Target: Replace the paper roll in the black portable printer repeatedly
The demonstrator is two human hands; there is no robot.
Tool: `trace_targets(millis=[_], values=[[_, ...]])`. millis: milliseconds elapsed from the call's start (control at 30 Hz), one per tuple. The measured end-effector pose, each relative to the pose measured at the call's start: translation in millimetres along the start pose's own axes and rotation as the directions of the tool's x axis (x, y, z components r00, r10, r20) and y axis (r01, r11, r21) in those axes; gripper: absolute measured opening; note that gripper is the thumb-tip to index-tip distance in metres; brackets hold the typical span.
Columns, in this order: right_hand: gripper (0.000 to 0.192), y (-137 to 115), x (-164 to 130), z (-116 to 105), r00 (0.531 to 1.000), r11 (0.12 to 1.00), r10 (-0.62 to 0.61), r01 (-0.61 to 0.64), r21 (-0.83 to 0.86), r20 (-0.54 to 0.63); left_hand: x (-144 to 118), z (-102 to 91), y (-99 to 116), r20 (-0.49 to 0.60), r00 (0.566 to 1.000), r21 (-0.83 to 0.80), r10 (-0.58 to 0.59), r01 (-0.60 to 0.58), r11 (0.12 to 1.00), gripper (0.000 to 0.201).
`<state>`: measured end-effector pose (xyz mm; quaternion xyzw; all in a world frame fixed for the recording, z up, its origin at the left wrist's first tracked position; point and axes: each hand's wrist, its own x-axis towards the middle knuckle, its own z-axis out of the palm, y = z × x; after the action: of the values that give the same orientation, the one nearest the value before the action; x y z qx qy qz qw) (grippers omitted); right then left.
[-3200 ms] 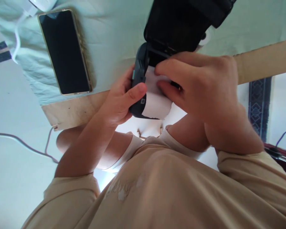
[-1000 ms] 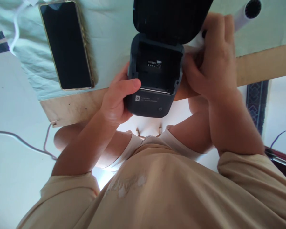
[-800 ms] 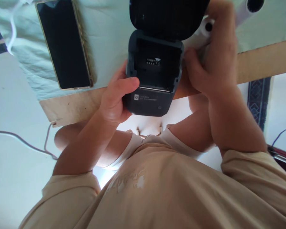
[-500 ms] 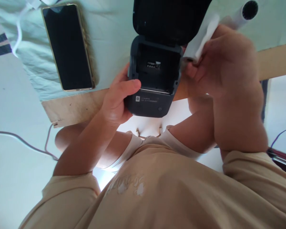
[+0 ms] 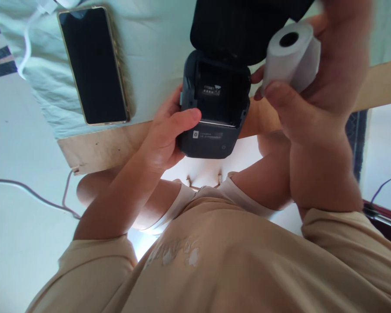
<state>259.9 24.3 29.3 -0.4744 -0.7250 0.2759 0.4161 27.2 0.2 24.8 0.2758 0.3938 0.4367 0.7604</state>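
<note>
My left hand (image 5: 164,137) is closed round the left side of a dark portable label printer (image 5: 207,141), its thumb on the front edge. The printer's black lid (image 5: 231,32) stands open, and the paper bay (image 5: 221,93) shows no roll inside, only a small printed label on its floor. Just right of the bay, my right hand (image 5: 316,100) grips a white paper roll (image 5: 282,61) between thumb and fingers. The roll's dark core faces up, and a loose paper end (image 5: 309,69) curls away on its right. Some right fingers are blurred or hidden behind the roll.
A phone (image 5: 94,65) with a dark screen lies on the pale green cloth (image 5: 150,56) at the left. The table's bare wooden edge (image 5: 101,145) runs in front. A white cable (image 5: 26,43) lies at upper left, and a grey cord (image 5: 29,191) hangs below the table.
My right hand has turned the paper roll so its core end faces me. The printer in my left hand has shifted slightly right. The second white roll at upper right is now out of sight.
</note>
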Motion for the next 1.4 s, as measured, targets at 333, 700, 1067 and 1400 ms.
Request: trace_targets(millis=[333, 700, 1067, 1400], values=[[0.023, -26.9, 7.8, 12.8, 0.967, 0.943, -0.166, 0.213, 0.258, -0.192, 3.3, -1.3, -0.4, -0.017, 0.998, 0.024, -0.065, 0.066, 0.998, 0.046], [0.005, -33.3, 5.6, 21.1, 0.949, 0.941, -0.312, 0.302, -0.152, -0.039, 5.0, -8.1, -10.0, 0.072, 0.997, -0.038, 0.013, -0.011, 0.999, 0.048], [0.007, -38.1, 6.8, 24.7, 0.981, 0.945, -0.189, 0.193, -0.263, 0.038, 4.8, -5.1, -9.6, 0.090, 0.995, -0.096, 0.048, -0.039, 0.995, 0.039], [0.016, -43.3, -2.9, 30.2, 0.929, 0.903, -0.370, 0.362, -0.233, 0.011, 4.1, -3.0, -6.0, 0.090, 0.993, -0.144, 0.070, -0.057, 0.988, 0.034]])
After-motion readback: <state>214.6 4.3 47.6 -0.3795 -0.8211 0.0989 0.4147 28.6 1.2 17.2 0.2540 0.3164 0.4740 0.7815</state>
